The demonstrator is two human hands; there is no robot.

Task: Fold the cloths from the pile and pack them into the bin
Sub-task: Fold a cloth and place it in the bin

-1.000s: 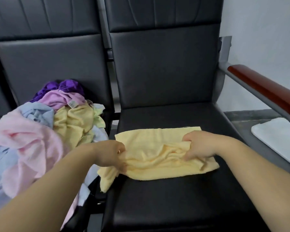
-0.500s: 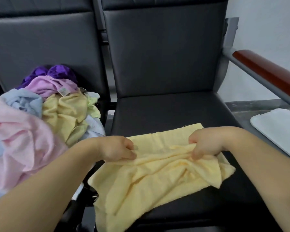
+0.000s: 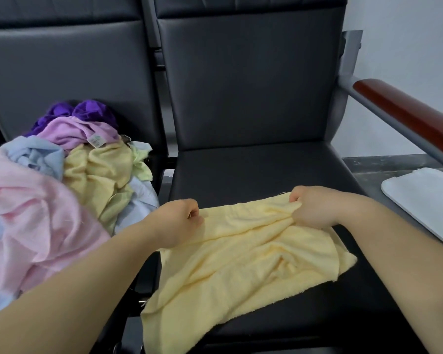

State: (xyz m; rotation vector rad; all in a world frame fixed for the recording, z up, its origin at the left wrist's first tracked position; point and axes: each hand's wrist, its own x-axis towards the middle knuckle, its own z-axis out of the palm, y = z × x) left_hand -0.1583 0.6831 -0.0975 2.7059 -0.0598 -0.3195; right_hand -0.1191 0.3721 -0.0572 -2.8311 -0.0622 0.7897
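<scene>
A pale yellow cloth (image 3: 243,272) lies rumpled on the black seat (image 3: 253,172) in front of me, its near edge hanging over the seat's front. My left hand (image 3: 177,223) grips the cloth's far left corner with curled fingers. My right hand (image 3: 310,208) pinches the far right corner, bunching the fabric. A pile of cloths (image 3: 56,190) in pink, light blue, yellow, lilac and purple covers the seat to the left.
A white lid or tray (image 3: 425,200) sits on the grey floor at the right. A red-brown armrest (image 3: 407,116) on a grey metal frame runs along the right side. The black seat backs rise behind.
The folded yellow cloth has been opened out; its near edge now drapes over the seat front. Both hands shifted to its far edge and keep hold of it.
</scene>
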